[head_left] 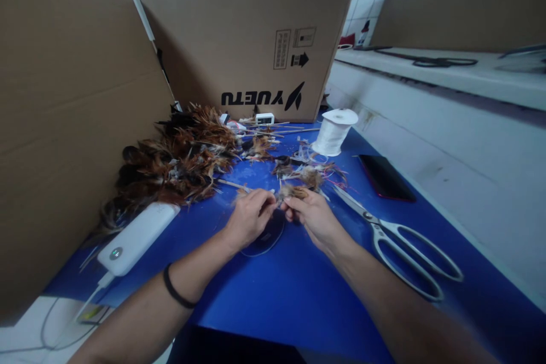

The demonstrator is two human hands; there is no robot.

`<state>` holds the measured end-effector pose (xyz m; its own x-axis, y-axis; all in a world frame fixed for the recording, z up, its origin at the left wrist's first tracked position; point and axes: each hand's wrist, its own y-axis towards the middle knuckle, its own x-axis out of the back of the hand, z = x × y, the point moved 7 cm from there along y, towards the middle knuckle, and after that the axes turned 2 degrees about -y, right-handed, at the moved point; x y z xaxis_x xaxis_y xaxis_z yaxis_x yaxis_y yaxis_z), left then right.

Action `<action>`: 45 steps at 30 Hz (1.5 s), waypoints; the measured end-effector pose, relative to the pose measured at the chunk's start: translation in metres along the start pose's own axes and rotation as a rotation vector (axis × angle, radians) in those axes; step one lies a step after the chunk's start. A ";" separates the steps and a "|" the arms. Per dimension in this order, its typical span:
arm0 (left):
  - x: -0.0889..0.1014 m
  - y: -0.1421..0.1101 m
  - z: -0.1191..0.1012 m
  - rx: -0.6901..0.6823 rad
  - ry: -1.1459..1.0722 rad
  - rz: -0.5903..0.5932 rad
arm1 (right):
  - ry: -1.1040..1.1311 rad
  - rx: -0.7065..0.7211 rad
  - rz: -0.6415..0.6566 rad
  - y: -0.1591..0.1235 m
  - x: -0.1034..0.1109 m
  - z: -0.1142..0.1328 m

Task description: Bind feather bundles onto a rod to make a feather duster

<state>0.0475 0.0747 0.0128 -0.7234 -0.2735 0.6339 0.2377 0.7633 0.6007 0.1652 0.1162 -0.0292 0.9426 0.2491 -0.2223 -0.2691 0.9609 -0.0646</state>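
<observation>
Between the thumb and fingers of my right hand [314, 217] is a small bundle of brown feathers [294, 192]. My left hand [251, 217] is closed in a pinch beside the base of that bundle; what its fingertips hold is too small to make out. A thin stick [232, 183] lies just behind my left hand. Below both hands, a fine clear thread [261, 254] curves in a loop over the blue table [273, 301]. More loose feathers [311, 176] lie just beyond my right hand, and large scissors [398, 239] rest to its right.
A big pile of brown and black feathers [179, 159] fills the left back. A white power bank [139, 239] with a cable lies in front of it. A white spool [335, 133] and a dark phone [386, 177] stand and lie at right. Cardboard [239, 40] walls the back and left.
</observation>
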 end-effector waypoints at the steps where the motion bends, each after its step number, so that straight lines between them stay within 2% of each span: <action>1: -0.001 0.000 0.000 0.001 -0.004 0.016 | 0.007 -0.003 0.003 0.000 0.000 0.000; 7: -0.004 0.000 0.000 0.041 -0.092 0.059 | 0.039 -0.033 0.016 0.000 0.000 -0.001; 14: -0.015 -0.003 0.012 0.327 -0.543 0.117 | 0.005 -0.014 0.012 0.000 0.002 0.003; 20: -0.023 -0.005 0.022 0.500 -0.887 0.069 | -0.013 0.005 -0.007 0.000 0.007 0.009; 24: -0.028 -0.007 0.026 0.632 -1.062 0.040 | 0.008 0.005 0.019 -0.001 0.005 0.012; 27: -0.029 -0.009 0.026 0.680 -1.102 0.050 | 0.031 0.011 0.015 -0.002 0.006 0.014; 31: -0.025 -0.005 0.018 0.565 -0.991 0.095 | 0.043 0.031 -0.033 -0.001 0.010 0.014; 40: -0.003 -0.001 -0.001 0.168 -0.400 0.074 | 0.090 0.027 -0.095 0.000 0.012 0.010; 43: 0.000 0.000 -0.007 0.092 -0.312 0.068 | 0.103 0.024 -0.103 0.001 0.012 0.010; 45: 0.001 0.001 -0.007 0.096 -0.318 0.058 | 0.104 0.023 -0.101 0.001 0.012 0.011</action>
<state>0.0513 0.0708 0.0174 -0.8803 -0.0434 0.4725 0.2331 0.8278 0.5103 0.1784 0.1213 -0.0216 0.9388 0.1386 -0.3153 -0.1685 0.9832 -0.0696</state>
